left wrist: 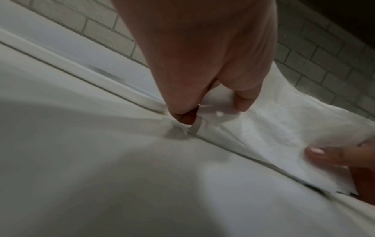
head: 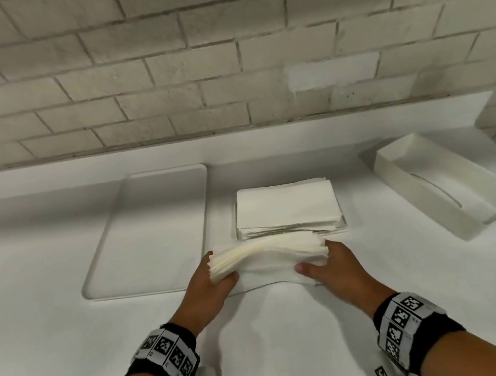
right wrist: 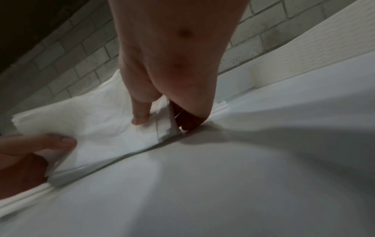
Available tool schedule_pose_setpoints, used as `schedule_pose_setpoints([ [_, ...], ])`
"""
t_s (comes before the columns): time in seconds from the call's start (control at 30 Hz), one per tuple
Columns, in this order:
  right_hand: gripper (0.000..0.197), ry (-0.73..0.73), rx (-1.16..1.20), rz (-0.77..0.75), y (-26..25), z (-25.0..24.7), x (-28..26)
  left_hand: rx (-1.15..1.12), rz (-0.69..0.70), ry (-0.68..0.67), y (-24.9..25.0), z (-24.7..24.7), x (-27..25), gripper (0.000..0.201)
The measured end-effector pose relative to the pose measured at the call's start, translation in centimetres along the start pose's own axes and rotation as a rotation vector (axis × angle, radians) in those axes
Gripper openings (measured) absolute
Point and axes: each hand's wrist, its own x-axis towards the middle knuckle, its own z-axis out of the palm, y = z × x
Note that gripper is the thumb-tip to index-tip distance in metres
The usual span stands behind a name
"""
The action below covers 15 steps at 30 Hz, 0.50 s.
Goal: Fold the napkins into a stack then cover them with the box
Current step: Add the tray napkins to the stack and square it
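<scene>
While both hands [head: 213, 281] [head: 336, 263] grip it, the napkin bundle [head: 267, 255] arches between.

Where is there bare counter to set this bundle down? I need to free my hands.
Bare counter lies left of the tray, whose surface is bare too; also between the napkin stack and box, and toward you. Crowded: the held bundle in left hand and right hand.

- The head view is evenly lit and fairly sharp; the pale brick wall [head: 214, 44] bows toward the edges.
- Both wrist views are dim, soft and smeared.
- Broad grey shadows cross the white countertop [left wrist: 101, 176] beneath each wrist.
</scene>
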Motion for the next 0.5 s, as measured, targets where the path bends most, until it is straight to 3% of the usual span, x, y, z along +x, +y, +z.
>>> schedule_pose_setpoints([
  [0.13,0.039,-0.052,0.057,-0.006,-1.9,-0.5,-0.3,-0.120,-0.104,0.009,0.9,-0.3,0.3,0.033],
  [0.27,0.040,-0.177,0.056,0.183,-2.1,-1.2,0.0,-0.146,-0.254,-0.091,1.1,-0.2,0.4,0.045],
  [0.4,0.042,-0.298,0.260,0.428,-1.8,-1.3,-0.8,-0.301,-0.407,-0.229,-0.1,0.4,-0.2,0.055],
  [0.5,0.045,-0.294,0.264,0.495,-1.3,-1.5,-1.2,-0.149,-0.396,-0.237,-0.6,0.6,-0.6,0.062],
])
